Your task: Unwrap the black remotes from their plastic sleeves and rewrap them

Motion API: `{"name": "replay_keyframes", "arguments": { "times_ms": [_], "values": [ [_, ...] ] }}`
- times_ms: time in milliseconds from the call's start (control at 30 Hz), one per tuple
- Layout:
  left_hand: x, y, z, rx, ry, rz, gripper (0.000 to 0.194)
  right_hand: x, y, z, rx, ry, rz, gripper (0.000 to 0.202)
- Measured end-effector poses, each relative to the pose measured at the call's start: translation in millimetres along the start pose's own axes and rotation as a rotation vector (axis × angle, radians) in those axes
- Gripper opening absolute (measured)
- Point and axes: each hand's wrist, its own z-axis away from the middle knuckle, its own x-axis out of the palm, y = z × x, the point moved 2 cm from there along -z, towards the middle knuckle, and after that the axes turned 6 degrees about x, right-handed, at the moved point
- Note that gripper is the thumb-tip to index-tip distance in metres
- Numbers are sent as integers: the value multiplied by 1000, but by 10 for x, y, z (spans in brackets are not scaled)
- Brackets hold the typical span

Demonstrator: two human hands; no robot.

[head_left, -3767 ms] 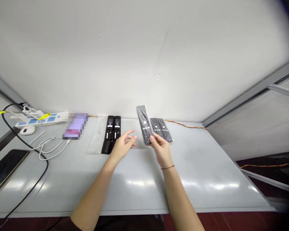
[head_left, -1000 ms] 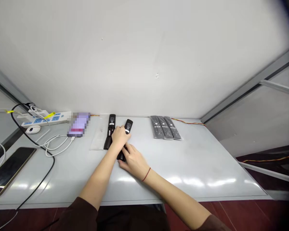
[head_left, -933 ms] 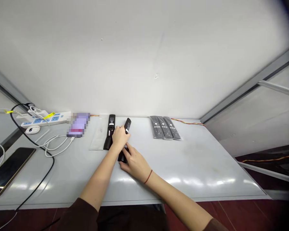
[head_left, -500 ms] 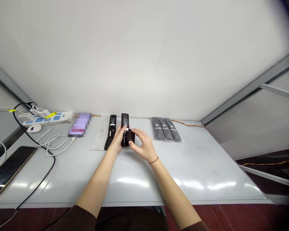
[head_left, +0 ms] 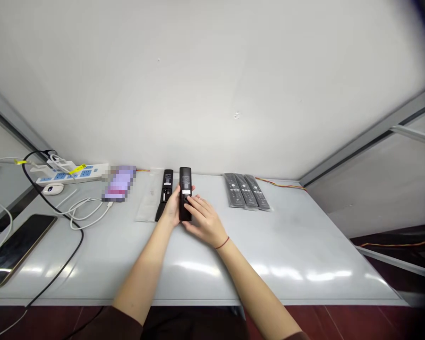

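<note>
A black remote control (head_left: 185, 182) stands back side up between my hands, a white label across its middle. My left hand (head_left: 172, 207) is closed around its left edge. On the lower back, the fingers of my right hand (head_left: 206, 219) press over the battery cover (head_left: 185, 213), which sits on the remote; whether it lies fully flush I cannot tell. Just left of my left hand lies a second black remote (head_left: 167, 178), back up, with its battery compartment (head_left: 165, 195) uncovered.
Three remotes in clear sleeves (head_left: 246, 191) lie to the right. A flat clear plastic sleeve (head_left: 146, 203) is at the left. Farther left are a lit phone (head_left: 119, 183), a power strip (head_left: 92, 174), a white earbud case (head_left: 53, 189), tangled cables and a dark phone (head_left: 19, 250).
My right hand has brought the battery cover from beside the remote onto its lower back, hiding the compartment that was exposed. My left hand keeps its hold.
</note>
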Motion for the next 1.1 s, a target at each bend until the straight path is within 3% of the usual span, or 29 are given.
{"name": "replay_keyframes", "arguments": {
  "times_ms": [100, 267, 500, 767, 1000, 1100],
  "values": [
    [13, -1, 13, -4, -31, -15, 43, 7, 11, 9, -4, -9, 21, 45],
    [-1, -11, 10, 107, -71, -59, 37, -20, 48, 31, 12, -17, 10, 46],
    [14, -14, 42, 127, -153, -157, 32, -75, 82, 43, 52, -6, 20, 72],
    [65, -14, 64, 126, -145, -146, 35, -134, 25, 18, 76, -9, 56, 62],
    [80, 59, 73, 244, 21, 39, 39, -96, 81, 12, 200, -17, -167, 63],
    [77, 60, 68, 220, 90, 62, 51, -91, 134, 3, 384, 47, -329, 42]
  ]
}}
